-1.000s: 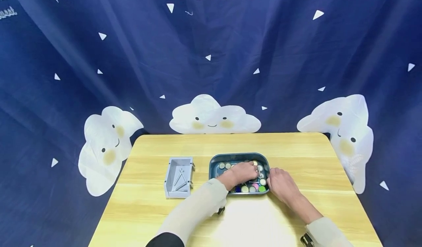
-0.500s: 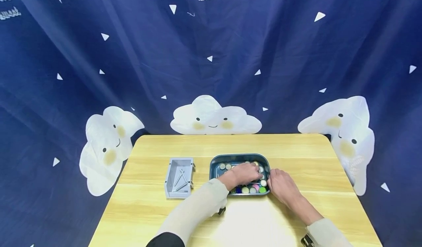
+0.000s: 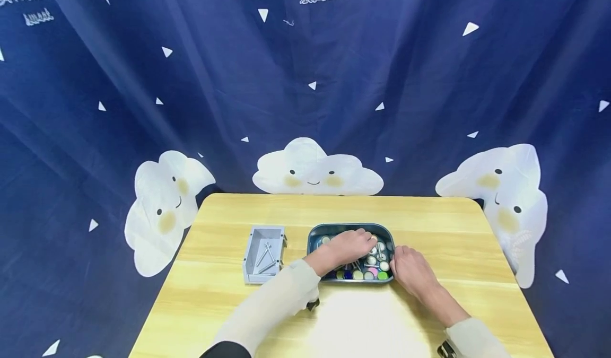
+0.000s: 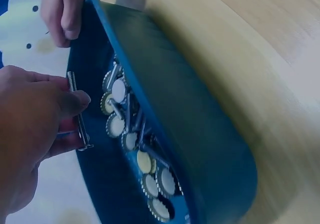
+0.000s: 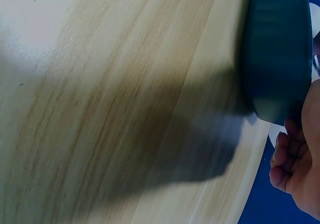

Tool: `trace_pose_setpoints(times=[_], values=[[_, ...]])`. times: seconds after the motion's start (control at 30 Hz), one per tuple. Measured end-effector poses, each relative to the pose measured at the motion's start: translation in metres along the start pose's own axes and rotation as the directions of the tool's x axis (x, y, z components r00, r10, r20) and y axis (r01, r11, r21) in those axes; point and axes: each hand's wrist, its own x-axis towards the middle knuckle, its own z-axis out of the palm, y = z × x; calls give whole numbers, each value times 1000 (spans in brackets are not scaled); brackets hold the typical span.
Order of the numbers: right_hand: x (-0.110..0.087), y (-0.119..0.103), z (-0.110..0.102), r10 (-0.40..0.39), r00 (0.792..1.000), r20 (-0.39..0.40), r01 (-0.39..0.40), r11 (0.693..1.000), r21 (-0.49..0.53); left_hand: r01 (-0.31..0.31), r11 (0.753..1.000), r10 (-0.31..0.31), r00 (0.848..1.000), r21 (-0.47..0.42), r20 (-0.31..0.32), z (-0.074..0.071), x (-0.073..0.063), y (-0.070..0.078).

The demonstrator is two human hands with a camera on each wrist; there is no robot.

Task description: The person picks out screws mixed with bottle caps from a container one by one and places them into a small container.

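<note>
My left hand [image 3: 350, 244] is above the dark teal tray [image 3: 348, 225] and pinches a metal bolt [image 4: 81, 123] between thumb and fingers. In the left wrist view the bolt has a threaded upper end and a flat head at the bottom, and it is apart from the pile. Bottle caps [image 3: 384, 265] and several loose bolts [image 4: 128, 106] lie mixed in the tray, partly hidden by the left arm in the head view. My right hand [image 3: 411, 269] holds the tray's right end at the rim, its fingers curled there in the right wrist view.
A light grey open bin [image 3: 249, 277] with a few bolts [image 3: 265, 258] in it stands left of the tray. Both stand on a wooden table [image 3: 363, 315]. A dark blue curtain [image 3: 305, 108] with cloud prints hangs behind the table's back edge.
My left hand has risen from the caps and drawn slightly left relative to the tray, uncovering more of the tray's contents. My right hand stays at the tray's end. The head view has shifted slightly.
</note>
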Motion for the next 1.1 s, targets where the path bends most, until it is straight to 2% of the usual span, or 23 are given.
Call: trace_pose_setpoints(times=[0.13, 0.27, 0.33, 0.4, 0.5, 0.73, 0.8, 0.97, 1.03, 1.1], values=[[-1, -3, 0, 15, 1000, 5, -15, 1000, 14, 38, 999, -38, 999, -21, -15, -2, -16, -7], [-1, -4, -1, 17, 1000, 7, -17, 1000, 9, 92, 990, -90, 996, -109, 23, -9, -35, -21], [0, -4, -2, 10, 1000, 10, -10, 1000, 6, 143, 970, -135, 989, -198, 50, -14, -47, -30], [0, -5, -2, 8, 1000, 18, -8, 1000, 7, 200, 937, -187, 980, -286, 73, -18, -60, -38], [0, -5, -4, 16, 999, 34, -17, 1000, 16, 276, 883, -262, 961, -379, 90, -19, -79, -51], [1, -4, -5, 31, 998, 52, -32, 999, 15, 410, 794, -398, 909, -448, 125, -13, -121, -73], [2, -3, -5, 31, 998, 50, -32, 999, 13, 433, 768, -425, 896, -472, 130, -12, -132, -78], [1, -3, -4, 34, 998, 53, -35, 999, 16, 476, 722, -483, 866, -502, 126, -7, -156, -84], [1, -3, -3, 33, 998, 58, -34, 999, 20, 515, 682, -520, 840, -519, 151, -5, -165, -85], [1, -3, -3, 32, 998, 61, -34, 999, 26, 574, 626, -567, 800, -528, 197, -2, -174, -86]])
